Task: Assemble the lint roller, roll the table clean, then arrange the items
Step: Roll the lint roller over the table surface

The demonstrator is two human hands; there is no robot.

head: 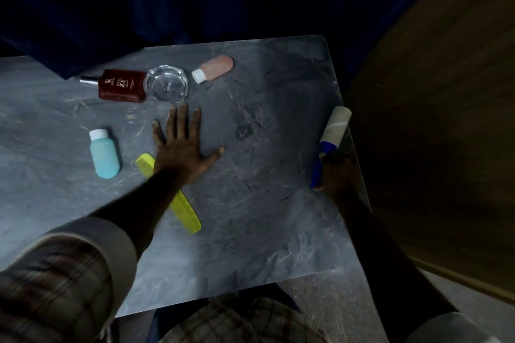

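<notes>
The lint roller (333,131) has a pale cardboard-coloured roll on a blue handle and lies near the right edge of the grey marble table (264,203). My right hand (338,172) is shut on its blue handle. My left hand (185,145) rests flat on the tabletop with fingers spread, holding nothing. A yellow comb (185,210) lies partly under my left forearm. A light blue bottle (103,153) lies left of my left hand.
At the back of the table lie a dark red perfume bottle (121,86), a clear glass ashtray (167,83) and a pink bottle with a white cap (216,68). A dark blue curtain hangs behind. A wooden panel (446,120) stands on the right.
</notes>
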